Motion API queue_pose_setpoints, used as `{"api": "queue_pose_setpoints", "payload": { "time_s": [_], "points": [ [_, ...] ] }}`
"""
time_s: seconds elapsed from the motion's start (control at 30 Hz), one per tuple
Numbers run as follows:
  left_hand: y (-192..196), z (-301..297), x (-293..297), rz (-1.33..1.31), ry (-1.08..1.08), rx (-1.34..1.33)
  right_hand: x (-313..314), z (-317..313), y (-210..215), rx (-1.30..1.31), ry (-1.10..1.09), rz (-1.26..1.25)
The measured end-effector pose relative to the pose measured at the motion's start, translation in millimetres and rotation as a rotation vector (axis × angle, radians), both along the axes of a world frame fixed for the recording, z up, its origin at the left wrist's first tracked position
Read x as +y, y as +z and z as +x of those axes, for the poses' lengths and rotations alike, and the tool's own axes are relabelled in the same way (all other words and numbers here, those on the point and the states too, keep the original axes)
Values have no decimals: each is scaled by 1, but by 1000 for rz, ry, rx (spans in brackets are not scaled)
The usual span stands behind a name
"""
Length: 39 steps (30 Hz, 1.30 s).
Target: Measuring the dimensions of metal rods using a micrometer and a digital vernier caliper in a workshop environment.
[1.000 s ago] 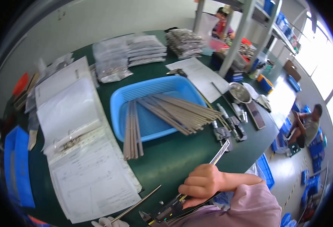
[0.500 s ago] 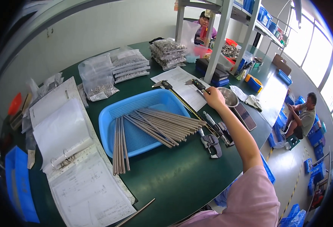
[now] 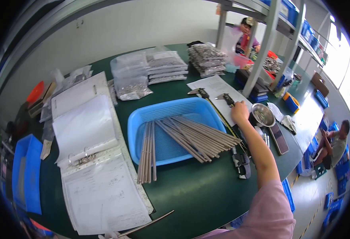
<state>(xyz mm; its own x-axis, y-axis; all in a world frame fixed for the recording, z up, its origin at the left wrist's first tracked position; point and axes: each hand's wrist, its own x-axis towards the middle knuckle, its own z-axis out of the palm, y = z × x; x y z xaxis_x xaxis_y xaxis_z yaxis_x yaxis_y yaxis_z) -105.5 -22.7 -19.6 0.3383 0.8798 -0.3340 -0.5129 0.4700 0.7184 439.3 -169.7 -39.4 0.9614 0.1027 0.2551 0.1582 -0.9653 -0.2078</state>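
Caliper (image 3: 226, 98) shifted from near me to the white sheet (image 3: 216, 85), well apart from the rod (image 3: 151, 223) by my cut-off left grip (image 3: 112, 236), state unclear. Right grip (image 3: 239, 112) curls at the caliper; clamped, can't tell.

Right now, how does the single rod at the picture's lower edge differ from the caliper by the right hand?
The rod is plain and evenly slender; the caliper is partly black, with jaws. The rod is nearer; the caliper is farther off, over white paper. Both show metal.
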Motion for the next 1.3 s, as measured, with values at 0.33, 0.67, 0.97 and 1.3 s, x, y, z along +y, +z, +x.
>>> {"api": "queue_pose_setpoints", "payload": {
  "time_s": [0.33,0.67,0.97,1.3],
  "points": [
    [-9,11,-4,28,-11,82,-33,8,-3,-249,215,-97],
    [-18,3,-2,54,-58,37,-14,19,-30,-160,342,-132],
    [-19,3,3,22,-49,5,-21,73,-40,130,232,336],
    [-15,8,0,-142,-89,-109,-28,-74,119,-266,583,525]
  ]
}}
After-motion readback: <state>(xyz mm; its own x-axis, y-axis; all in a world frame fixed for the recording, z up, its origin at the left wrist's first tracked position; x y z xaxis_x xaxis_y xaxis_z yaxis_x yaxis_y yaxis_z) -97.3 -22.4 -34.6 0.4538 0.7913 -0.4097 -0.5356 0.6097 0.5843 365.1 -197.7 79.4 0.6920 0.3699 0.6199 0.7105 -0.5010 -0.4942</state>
